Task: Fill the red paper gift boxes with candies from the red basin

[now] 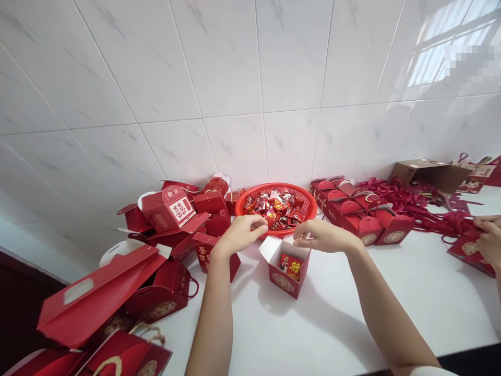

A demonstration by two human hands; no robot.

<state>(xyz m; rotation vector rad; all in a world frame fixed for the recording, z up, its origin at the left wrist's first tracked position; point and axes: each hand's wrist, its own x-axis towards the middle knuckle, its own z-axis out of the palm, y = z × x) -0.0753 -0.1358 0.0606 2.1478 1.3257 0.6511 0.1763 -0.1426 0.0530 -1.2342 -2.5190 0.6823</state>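
Note:
A small red box with a gold round emblem stands upright on the white table, its top flaps raised. Red and yellow packets lie inside it. Behind the box is a red plastic basket full of red wrapped sweets. My left hand, loosely curved with fingers apart and nothing visible in it, hovers at the basket's front left edge. Above the box's right rear side, near the basket's front right, my right hand is bent and open; nothing shows in it.
Red gift boxes are piled at the left. Closed red boxes stand in rows right of the basket, beside dark red ribbons and a cardboard box. At the far right, another person's hand touches a red box.

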